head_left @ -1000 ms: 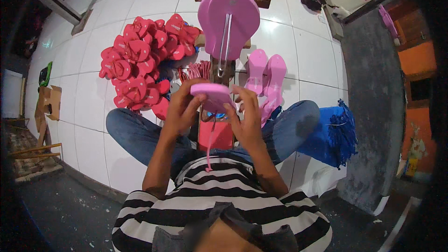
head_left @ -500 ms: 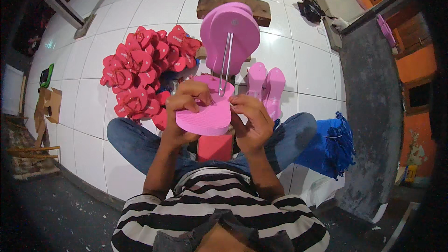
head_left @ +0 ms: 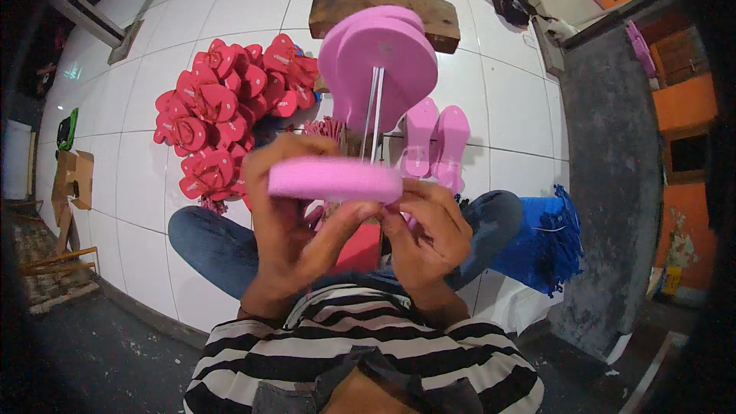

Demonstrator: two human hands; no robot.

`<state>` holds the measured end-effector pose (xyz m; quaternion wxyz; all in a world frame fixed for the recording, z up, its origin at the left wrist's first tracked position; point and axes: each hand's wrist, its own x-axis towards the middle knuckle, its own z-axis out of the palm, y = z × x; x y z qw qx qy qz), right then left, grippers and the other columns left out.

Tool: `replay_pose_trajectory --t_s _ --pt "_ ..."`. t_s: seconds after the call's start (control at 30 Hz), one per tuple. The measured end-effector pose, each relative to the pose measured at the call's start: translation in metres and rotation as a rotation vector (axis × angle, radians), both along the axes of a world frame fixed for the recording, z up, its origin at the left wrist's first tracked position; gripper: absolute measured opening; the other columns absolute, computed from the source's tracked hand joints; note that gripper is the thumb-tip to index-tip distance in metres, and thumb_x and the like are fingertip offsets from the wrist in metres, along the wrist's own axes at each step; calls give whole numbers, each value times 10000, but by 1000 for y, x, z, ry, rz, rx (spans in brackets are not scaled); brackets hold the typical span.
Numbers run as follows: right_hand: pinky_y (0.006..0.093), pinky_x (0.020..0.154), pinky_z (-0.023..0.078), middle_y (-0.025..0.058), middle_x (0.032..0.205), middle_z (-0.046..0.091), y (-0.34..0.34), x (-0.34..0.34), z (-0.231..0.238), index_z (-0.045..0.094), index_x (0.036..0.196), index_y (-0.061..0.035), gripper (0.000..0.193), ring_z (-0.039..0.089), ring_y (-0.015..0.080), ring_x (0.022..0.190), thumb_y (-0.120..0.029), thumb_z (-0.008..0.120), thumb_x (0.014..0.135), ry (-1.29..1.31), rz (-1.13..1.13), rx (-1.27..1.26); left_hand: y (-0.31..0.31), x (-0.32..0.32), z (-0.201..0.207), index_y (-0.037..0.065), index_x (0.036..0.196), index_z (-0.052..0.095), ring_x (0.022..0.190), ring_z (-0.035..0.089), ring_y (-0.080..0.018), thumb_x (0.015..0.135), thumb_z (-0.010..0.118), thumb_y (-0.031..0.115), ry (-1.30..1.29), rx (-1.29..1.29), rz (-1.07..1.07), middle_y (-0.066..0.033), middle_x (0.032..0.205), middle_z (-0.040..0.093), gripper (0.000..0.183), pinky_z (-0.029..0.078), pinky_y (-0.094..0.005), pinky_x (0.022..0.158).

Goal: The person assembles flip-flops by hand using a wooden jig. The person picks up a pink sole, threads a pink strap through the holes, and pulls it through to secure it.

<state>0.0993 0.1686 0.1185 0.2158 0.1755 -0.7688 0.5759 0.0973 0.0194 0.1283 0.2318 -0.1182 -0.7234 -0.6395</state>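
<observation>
My left hand [head_left: 287, 222] grips a pink flip-flop sole [head_left: 330, 179], fingers behind it and thumb at its underside. The sole is tilted so its thick edge faces me. At its right end my right hand [head_left: 425, 241] is closed, fingertips pinched against the sole's lower edge. A small pink piece shows beside those fingers; what it is, I cannot make out. Just beyond the sole rises a thin metal double rod [head_left: 376, 111], its lower end hidden. Behind the rod stand several pink soles [head_left: 383, 54], stacked upright.
A heap of red flip-flops [head_left: 222, 96] lies left on the white tiles. A wooden block [head_left: 437, 19] is behind the stacked soles. Right of them lies a pair of pink flip-flops [head_left: 448, 134]. Blue straps [head_left: 537, 245] are piled by my right knee. A red block [head_left: 359, 249] is between my legs.
The held sole has tipped from showing its ribbed face to showing its edge. My left thumb has come under it, and my right fingers have moved beneath its right end.
</observation>
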Motion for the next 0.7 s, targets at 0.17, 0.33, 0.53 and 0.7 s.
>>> replay_pose_trajectory --t_s 0.17,0.33,0.53,0.7 --pt "266 645 515 126 868 639 -12 -48 -26 625 888 34 150 618 176 786 57 688 754 10 -262 58 16 -54 -5 -6 1308 285 1273 358 -300 772 719 72 -107 74 4 -214 1265 376 693 327 -405 1028" --pt "365 695 480 135 813 600 -24 -80 -42 604 878 0 106 607 286 757 -15 656 786 -47 -253 -79 0 -99 0 -7 1423 151 1389 115 -309 808 670 126 180 -266 175 -231 1492 54 816 172 -415 1108" --pt "307 644 456 83 803 541 -33 -80 -50 517 906 -8 268 545 185 721 -150 716 798 -185 -321 -68 -7 -91 -26 -3 1387 189 1297 295 -283 882 530 62 182 104 120 -198 1433 208 613 283 -383 1052" --pt "281 712 440 32 879 539 -60 -21 -123 479 1043 -40 224 522 149 768 -132 598 877 -387 14 -256 -35 -39 -106 13 1005 555 1107 474 -245 845 451 68 255 91 -141 -131 1100 554 199 377 -366 927"
